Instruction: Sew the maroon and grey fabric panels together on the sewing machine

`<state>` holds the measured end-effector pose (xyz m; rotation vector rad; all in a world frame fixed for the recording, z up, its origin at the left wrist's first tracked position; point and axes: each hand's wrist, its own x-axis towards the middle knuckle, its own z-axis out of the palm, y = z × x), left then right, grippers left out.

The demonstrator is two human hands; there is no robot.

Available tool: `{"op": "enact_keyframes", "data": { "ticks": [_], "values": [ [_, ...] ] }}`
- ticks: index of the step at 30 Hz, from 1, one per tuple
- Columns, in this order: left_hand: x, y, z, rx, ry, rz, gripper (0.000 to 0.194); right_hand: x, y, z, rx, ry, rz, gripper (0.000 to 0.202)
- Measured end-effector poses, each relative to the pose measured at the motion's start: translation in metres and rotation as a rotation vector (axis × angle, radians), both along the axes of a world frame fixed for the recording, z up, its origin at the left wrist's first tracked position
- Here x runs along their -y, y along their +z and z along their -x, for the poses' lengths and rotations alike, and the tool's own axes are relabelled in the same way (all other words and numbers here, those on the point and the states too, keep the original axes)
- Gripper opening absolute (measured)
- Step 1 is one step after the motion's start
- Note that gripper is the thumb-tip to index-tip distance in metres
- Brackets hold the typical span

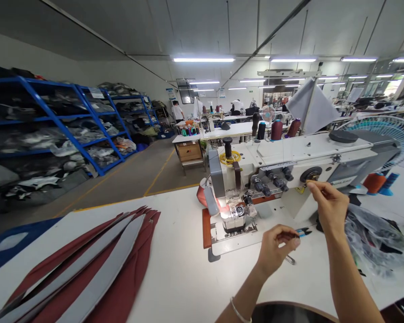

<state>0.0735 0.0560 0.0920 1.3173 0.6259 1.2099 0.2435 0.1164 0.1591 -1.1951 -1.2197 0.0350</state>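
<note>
A white sewing machine (276,157) stands on the white table, its lamp lighting the needle area. My left hand (278,246) is in front of the machine bed, thumb and fingertips pinched together on something too small to make out. Just beyond its fingertips lie small blue-handled snips (303,232). My right hand (330,204) is raised before the machine arm, near the round black dial (310,174), with its fingers pinched; what they hold is too small to name. Dark red and grey cut fabric pieces (121,264) lie stacked on the left of the table.
A clear plastic bag (379,242) lies right of my right forearm. A fan (387,134) and thread cones (276,130) stand behind the machine. Blue shelves (67,119) hold bundles at the left. A person (177,111) stands far back by other worktables.
</note>
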Motion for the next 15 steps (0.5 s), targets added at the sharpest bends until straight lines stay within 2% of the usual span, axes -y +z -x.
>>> {"op": "enact_keyframes", "data": {
  "ticks": [1, 3, 5, 7, 11, 13, 15],
  "values": [
    [-0.005, 0.002, -0.002, 0.027, 0.002, 0.005, 0.037, -0.001, -0.001, 0.005, -0.057, 0.003, -0.053, 0.035],
    [-0.017, 0.01, -0.008, 0.072, 0.003, -0.009, 0.037, -0.004, 0.002, 0.013, -0.088, -0.09, -0.149, 0.038],
    [-0.032, 0.019, -0.013, 0.105, 0.0, -0.026, 0.037, -0.007, 0.01, 0.015, -0.036, -0.212, -0.199, 0.04],
    [-0.045, 0.02, -0.016, 0.111, 0.011, -0.028, 0.037, -0.009, 0.02, 0.012, 0.047, -0.255, -0.205, 0.039],
    [-0.061, -0.002, -0.02, 0.006, 0.131, -0.04, 0.03, -0.006, 0.031, 0.001, 0.223, -0.194, -0.104, 0.034],
    [-0.063, -0.015, -0.023, -0.058, 0.207, -0.077, 0.024, -0.002, 0.026, -0.003, 0.236, -0.187, -0.027, 0.035],
    [-0.062, -0.021, -0.026, -0.118, 0.27, -0.139, 0.019, 0.001, 0.014, -0.005, 0.157, -0.202, 0.061, 0.044]
  ]
}}
